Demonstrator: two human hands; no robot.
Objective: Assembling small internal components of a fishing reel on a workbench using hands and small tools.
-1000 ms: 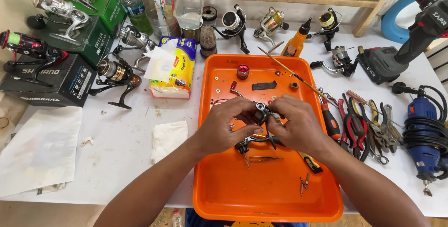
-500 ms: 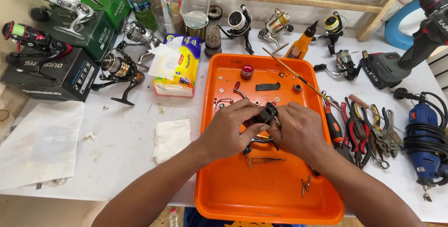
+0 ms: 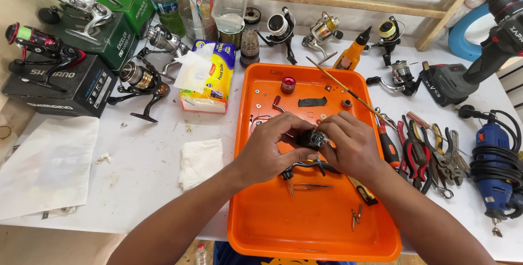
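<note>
— Both hands close around the small dark reel body (image 3: 312, 139): the left hand (image 3: 268, 153) cups it from one side, the right hand (image 3: 351, 148) pinches it from the other, fingers curled tight. It is held a little above the orange tray (image 3: 305, 227).

— What can go wrong, do you think?

— I think a tiny part can slip out between the fingers. If it falls in the tray it is fine, but the screws (image 3: 355, 215) lie near the edge, and a knock from the wrist could send them off.

— And around the tray?

— The tweezers (image 3: 311, 187) lie just under the hands. The pliers (image 3: 422, 153) sit beside the tray on the white worktop (image 3: 147, 156), near the right forearm, so an elbow move may push them.
</note>
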